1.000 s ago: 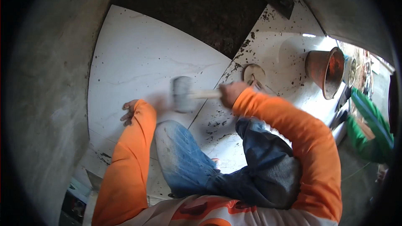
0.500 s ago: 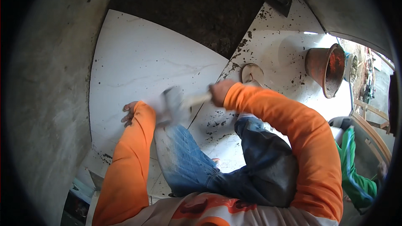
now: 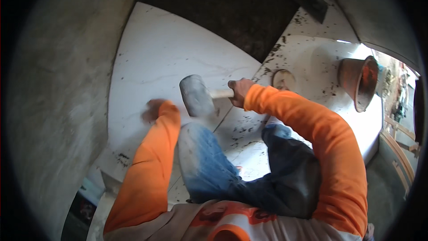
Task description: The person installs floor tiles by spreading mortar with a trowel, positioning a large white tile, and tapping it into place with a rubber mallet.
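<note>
My right hand (image 3: 240, 91) is wrapped round the pale handle of a mallet (image 3: 197, 96). The mallet's thick grey head is up over the large white floor tile (image 3: 147, 53), near my left knee. Over the left part of that same tile is my left hand (image 3: 153, 110), smeared by motion, so its fingers cannot be made out. Faint grey veins run across the tile, and its far edge borders a dark bed of soil or mortar (image 3: 214, 9).
A bare grey wall (image 3: 67, 76) rises along the left. On the right, a reddish-brown bucket (image 3: 352, 78) stands on dirt-specked tiles. A flat trowel (image 3: 315, 5) lies at the far right edge of the dark bed. A round tan object (image 3: 283, 79) sits beyond my right forearm.
The mallet, blurred before, now shows sharply, its head tilted differently. My left hand has moved and blurred. The view has shifted, and a person's green sleeve at the right is gone from sight.
</note>
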A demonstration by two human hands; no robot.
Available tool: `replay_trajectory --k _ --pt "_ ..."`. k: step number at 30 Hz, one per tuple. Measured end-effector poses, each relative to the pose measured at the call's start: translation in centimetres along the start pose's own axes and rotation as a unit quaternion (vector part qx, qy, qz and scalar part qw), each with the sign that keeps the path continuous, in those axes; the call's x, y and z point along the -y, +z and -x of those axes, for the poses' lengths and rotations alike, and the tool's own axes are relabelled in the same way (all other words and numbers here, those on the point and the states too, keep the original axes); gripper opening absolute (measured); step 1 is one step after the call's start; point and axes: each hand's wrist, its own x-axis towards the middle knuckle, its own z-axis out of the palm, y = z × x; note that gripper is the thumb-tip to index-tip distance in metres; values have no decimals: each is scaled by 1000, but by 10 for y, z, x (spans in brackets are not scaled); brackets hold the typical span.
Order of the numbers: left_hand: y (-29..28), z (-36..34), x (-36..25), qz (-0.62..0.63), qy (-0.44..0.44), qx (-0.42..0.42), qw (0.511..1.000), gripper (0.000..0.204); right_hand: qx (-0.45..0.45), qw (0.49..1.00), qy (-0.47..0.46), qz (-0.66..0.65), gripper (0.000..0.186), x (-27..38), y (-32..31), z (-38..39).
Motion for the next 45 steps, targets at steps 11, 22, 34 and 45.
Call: replay_trajectory --k 11,22,34,45 --pt "-155 -51 -92 171 658 -80 729 58 80 989 -101 -72 33 -4 -29 15" --pt "-167 -61 -94 152 668 -60 726 59 102 963 234 -90 27 -30 -43 27" --pt "-179 -47 -87 137 678 -86 717 64 -369 741 343 -443 19 149 47 25" --pt "-176 2 -79 158 622 -117 758 61 -453 616 481 -429 14 192 182 -40"
